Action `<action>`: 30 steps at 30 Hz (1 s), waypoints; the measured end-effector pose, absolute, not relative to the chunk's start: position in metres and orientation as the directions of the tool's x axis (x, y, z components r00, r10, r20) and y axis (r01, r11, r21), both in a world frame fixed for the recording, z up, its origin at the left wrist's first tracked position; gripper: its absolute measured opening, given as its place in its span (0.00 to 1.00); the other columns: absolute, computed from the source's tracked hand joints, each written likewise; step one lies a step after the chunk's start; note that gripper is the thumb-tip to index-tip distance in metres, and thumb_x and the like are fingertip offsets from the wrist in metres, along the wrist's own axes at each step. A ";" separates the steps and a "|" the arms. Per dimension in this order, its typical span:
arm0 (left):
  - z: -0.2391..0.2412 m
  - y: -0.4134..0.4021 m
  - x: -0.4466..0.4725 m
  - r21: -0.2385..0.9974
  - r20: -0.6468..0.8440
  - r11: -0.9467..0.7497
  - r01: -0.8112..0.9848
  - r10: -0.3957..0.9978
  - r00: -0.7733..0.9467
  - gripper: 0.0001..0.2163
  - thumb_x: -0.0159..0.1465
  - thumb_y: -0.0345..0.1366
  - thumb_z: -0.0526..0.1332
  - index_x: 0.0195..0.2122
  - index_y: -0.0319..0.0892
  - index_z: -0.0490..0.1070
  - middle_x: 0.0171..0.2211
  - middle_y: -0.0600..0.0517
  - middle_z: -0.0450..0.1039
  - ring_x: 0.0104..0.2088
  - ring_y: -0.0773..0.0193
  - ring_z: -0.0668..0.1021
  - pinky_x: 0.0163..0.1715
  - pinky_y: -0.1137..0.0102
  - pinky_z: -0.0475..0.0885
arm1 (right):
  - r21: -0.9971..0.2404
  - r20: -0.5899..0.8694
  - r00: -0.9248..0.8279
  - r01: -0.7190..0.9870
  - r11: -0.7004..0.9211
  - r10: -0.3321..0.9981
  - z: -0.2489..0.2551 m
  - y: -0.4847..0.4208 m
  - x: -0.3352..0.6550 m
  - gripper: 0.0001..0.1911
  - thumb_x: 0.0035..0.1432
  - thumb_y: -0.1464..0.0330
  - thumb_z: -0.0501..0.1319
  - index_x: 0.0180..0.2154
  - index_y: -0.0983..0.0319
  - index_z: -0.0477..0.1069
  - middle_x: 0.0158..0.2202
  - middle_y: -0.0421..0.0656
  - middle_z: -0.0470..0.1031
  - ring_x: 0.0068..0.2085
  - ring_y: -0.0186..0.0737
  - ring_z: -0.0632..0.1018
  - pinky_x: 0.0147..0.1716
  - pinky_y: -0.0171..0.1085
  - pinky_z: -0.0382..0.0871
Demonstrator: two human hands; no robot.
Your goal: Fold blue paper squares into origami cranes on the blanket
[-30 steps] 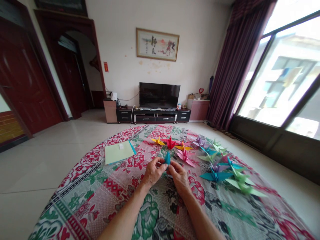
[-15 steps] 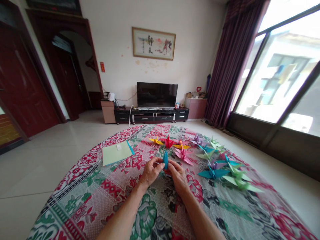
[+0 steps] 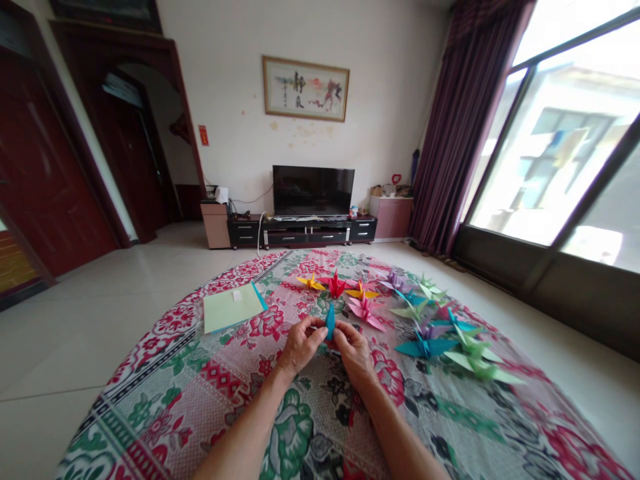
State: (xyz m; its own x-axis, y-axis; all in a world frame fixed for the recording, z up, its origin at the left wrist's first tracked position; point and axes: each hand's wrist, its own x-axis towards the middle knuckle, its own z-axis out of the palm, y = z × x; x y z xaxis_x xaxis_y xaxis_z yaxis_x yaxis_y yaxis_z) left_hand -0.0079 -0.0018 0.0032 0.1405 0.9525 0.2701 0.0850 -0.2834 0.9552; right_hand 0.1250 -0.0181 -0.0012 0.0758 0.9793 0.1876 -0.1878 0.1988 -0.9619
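Both hands meet over a flowered cloth (image 3: 165, 413) spread on the floor. My left hand (image 3: 299, 347) and my right hand (image 3: 354, 349) pinch a small folded blue paper piece (image 3: 330, 321) between their fingertips; its point stands upright. Just beyond lie several finished paper cranes: a yellow one (image 3: 311, 283), a red one (image 3: 336, 285), a pink one (image 3: 368, 310), a teal one (image 3: 425, 347) and green ones (image 3: 475, 357). A stack of paper sheets (image 3: 231, 308), pale green on top, lies to the left of my hands.
Pale tiled floor (image 3: 75, 313) surrounds the cloth. A TV (image 3: 313, 191) on a low dark cabinet (image 3: 305, 232) stands at the far wall. Dark red doors (image 3: 45, 167) are on the left, a large window (image 3: 565, 140) with purple curtains on the right.
The view has shifted slightly; my hands and the blue piece sit a little lower and left. The fingers keep working the fold, with the point still up.
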 end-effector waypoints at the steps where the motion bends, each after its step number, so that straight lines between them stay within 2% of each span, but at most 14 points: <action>1: 0.003 -0.002 -0.008 0.954 0.271 -0.286 0.095 0.952 0.140 0.14 0.54 0.41 0.60 0.37 0.37 0.71 0.26 0.51 0.74 0.25 0.66 0.74 0.25 0.74 0.68 | -0.962 0.200 0.077 -0.172 0.210 0.977 -0.001 -0.018 0.125 0.16 0.46 0.59 0.62 0.36 0.61 0.74 0.31 0.40 0.77 0.29 0.38 0.76 0.32 0.37 0.72; 8: 0.006 -0.003 -0.008 0.947 0.270 -0.291 0.135 0.950 0.155 0.13 0.55 0.41 0.59 0.36 0.37 0.71 0.25 0.52 0.73 0.25 0.66 0.74 0.26 0.74 0.68 | -0.960 0.251 0.047 -0.117 0.255 0.967 -0.001 -0.019 0.124 0.14 0.47 0.63 0.61 0.37 0.61 0.72 0.33 0.41 0.77 0.31 0.38 0.76 0.33 0.36 0.72; 14: 0.005 -0.002 -0.008 0.944 0.278 -0.300 0.140 0.947 0.159 0.12 0.55 0.40 0.59 0.35 0.38 0.71 0.26 0.52 0.73 0.26 0.66 0.74 0.27 0.74 0.68 | -0.956 0.273 0.025 -0.102 0.274 0.962 -0.009 -0.015 0.124 0.14 0.49 0.64 0.60 0.39 0.61 0.70 0.35 0.42 0.76 0.32 0.38 0.77 0.34 0.36 0.72; 22: 0.006 -0.003 -0.011 0.949 0.258 -0.283 0.141 0.951 0.173 0.13 0.56 0.41 0.58 0.37 0.38 0.71 0.28 0.51 0.73 0.28 0.66 0.74 0.28 0.73 0.67 | -0.955 0.279 0.014 -0.100 0.279 0.960 -0.008 -0.015 0.123 0.15 0.49 0.61 0.61 0.39 0.61 0.69 0.32 0.41 0.76 0.29 0.37 0.76 0.31 0.34 0.71; 30: 0.011 -0.006 -0.010 0.953 0.247 -0.270 0.139 0.956 0.159 0.13 0.54 0.43 0.60 0.32 0.38 0.72 0.24 0.53 0.72 0.25 0.67 0.72 0.26 0.74 0.66 | -0.960 0.277 0.023 -0.032 0.277 0.961 -0.008 -0.018 0.121 0.17 0.49 0.60 0.62 0.39 0.61 0.68 0.29 0.40 0.75 0.26 0.35 0.75 0.26 0.32 0.69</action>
State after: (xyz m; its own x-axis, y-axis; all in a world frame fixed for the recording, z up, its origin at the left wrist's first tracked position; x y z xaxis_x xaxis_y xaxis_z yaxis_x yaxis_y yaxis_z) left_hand -0.0095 -0.0058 0.0108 0.1587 0.9558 0.2474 0.1391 -0.2697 0.9528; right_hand 0.1207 -0.0179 -0.0076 0.0226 0.9607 0.2766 -0.0321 0.2773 -0.9603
